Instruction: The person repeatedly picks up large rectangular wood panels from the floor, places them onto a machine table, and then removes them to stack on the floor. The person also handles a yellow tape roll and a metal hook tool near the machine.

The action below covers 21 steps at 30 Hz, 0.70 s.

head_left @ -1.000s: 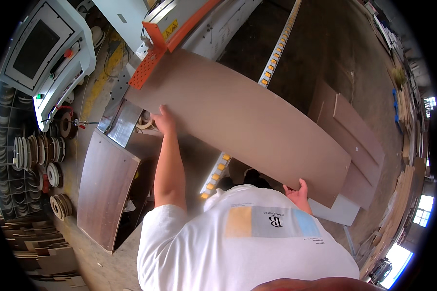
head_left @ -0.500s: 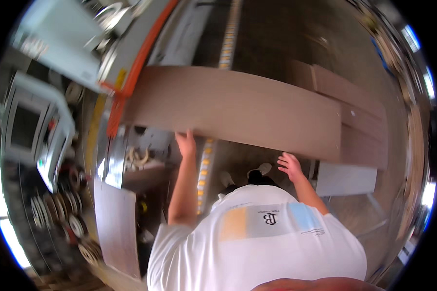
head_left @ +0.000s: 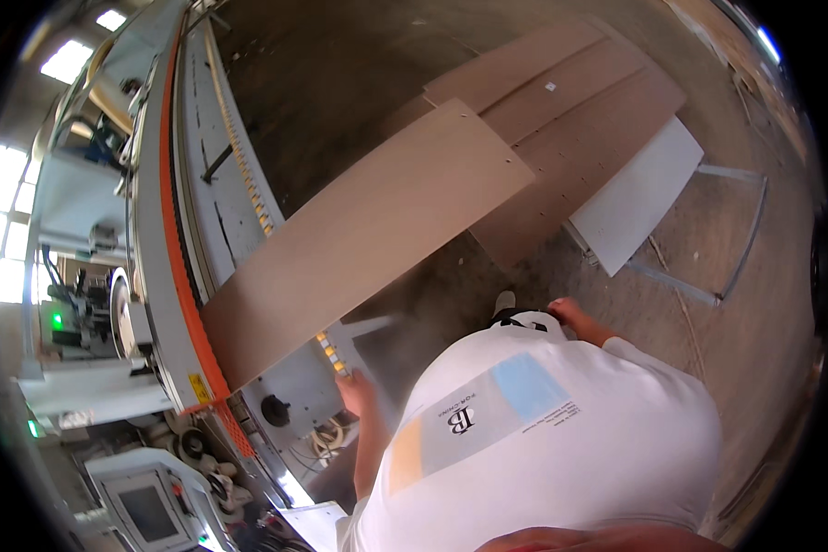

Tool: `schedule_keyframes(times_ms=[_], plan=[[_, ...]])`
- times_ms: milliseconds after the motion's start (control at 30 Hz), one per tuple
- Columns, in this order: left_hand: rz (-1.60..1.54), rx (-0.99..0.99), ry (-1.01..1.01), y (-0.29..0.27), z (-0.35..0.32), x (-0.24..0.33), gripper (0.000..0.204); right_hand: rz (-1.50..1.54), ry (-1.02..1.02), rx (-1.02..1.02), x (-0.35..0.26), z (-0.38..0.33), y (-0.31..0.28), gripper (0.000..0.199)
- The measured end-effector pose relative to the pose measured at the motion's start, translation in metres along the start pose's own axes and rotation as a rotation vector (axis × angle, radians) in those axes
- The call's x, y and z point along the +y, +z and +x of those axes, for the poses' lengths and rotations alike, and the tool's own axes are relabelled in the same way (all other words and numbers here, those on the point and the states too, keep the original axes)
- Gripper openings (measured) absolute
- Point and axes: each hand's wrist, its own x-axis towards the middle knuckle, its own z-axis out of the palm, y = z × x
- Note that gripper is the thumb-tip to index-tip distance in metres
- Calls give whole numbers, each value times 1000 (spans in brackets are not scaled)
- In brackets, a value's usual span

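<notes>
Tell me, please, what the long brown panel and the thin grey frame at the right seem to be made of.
Long brown panel: probably wood-based board with a matte surface, judging by its flat, even brown face.
Thin grey frame: likely metal, given its slim, straight bars; which metal is unclear.

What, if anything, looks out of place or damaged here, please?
Only the brown panels at right stand out: they overlap with staggered edges rather than lying flush, which looks untidy. The long board shows no clear damage.
</notes>
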Motion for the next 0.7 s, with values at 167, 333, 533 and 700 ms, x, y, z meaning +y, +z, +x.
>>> schedule_keyframes(times_ms=[167, 333, 533, 700], plan=[[0, 60, 55, 2, -6, 4, 63, 85, -232, 16, 4, 17, -18, 42], [334, 640, 399, 52, 29, 13, 51, 38, -165, 113, -36, 21, -47, 46], [-291, -592, 736, 132, 64, 112, 43, 438, 212, 119, -88, -7, -93, 48], [95, -1093, 784, 169, 60, 234, 35, 679, 209, 256, 0, 23, -52, 42]])
